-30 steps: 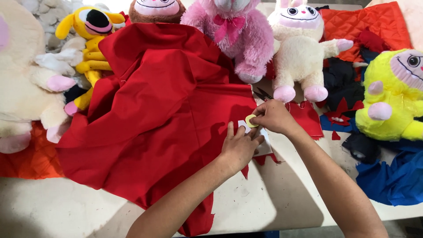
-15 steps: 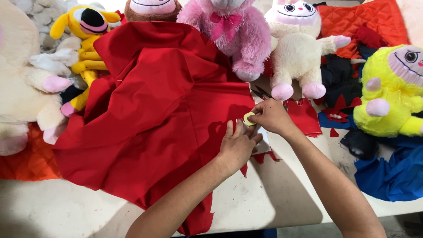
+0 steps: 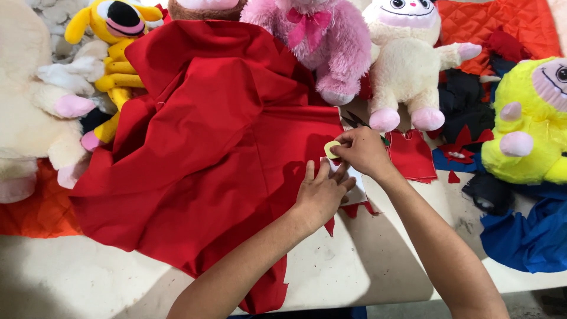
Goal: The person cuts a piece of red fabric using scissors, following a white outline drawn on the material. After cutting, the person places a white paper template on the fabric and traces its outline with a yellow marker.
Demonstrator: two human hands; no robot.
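A large red cloth [image 3: 201,147] lies crumpled over the white table [image 3: 366,266]. My left hand [image 3: 322,192] lies flat on a white paper pattern [image 3: 354,188] at the cloth's right edge, fingers spread. My right hand [image 3: 361,152] pinches a small pale yellow piece of chalk [image 3: 331,147] against the top of that pattern. A small cut red garment piece [image 3: 410,155] lies just right of my right hand. Black scissors [image 3: 356,121] peek out behind it.
Plush toys line the back: a yellow dog [image 3: 115,35], a pink bear [image 3: 322,41], a cream rabbit [image 3: 407,59], a yellow-green monster [image 3: 528,124], a cream toy [image 3: 26,100] at left. Orange quilted fabric [image 3: 496,26], blue cloth [image 3: 525,236] and red scraps lie at right.
Both hands stay on the pattern; my right hand with the chalk has shifted slightly along its top edge. The view has drifted a little.
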